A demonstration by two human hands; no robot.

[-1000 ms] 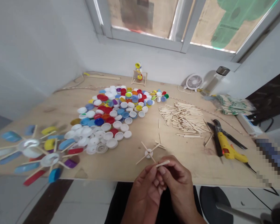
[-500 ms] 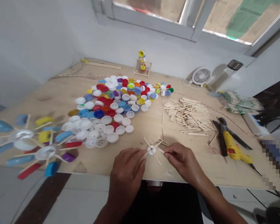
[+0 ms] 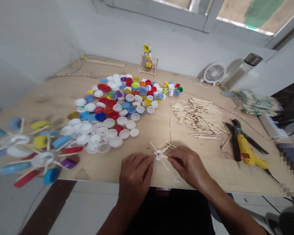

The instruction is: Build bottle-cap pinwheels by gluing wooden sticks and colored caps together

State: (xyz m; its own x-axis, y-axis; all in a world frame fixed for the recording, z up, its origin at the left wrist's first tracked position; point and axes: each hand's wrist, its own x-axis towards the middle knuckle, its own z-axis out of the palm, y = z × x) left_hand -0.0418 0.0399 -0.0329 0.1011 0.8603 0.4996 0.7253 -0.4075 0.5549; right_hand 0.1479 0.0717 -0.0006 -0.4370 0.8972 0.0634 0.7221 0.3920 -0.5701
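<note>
In front of me on the table lies a small white bottle cap (image 3: 157, 157) with several short wooden sticks fanned out across it. My left hand (image 3: 137, 168) is closed at the cap's left side, fingertips pressed to its edge and hiding that part. From the right, my right hand (image 3: 186, 163) pinches a short wooden stick (image 3: 167, 157), its tip up against the cap. Just above my right fingers lie a few loose sticks (image 3: 170, 143).
Many coloured bottle caps (image 3: 109, 122) are heaped left of centre. Two spoked cap wheels (image 3: 45, 159) sit at the left edge. To the right are a stick pile (image 3: 201, 116), a yellow glue gun (image 3: 250, 153), black-handled pliers (image 3: 235, 140) and a white fan (image 3: 213, 73).
My right hand has brought its stick leftward to the cap. My left fingertips have shifted slightly onto the cap's edge. The whole view has tilted a little.
</note>
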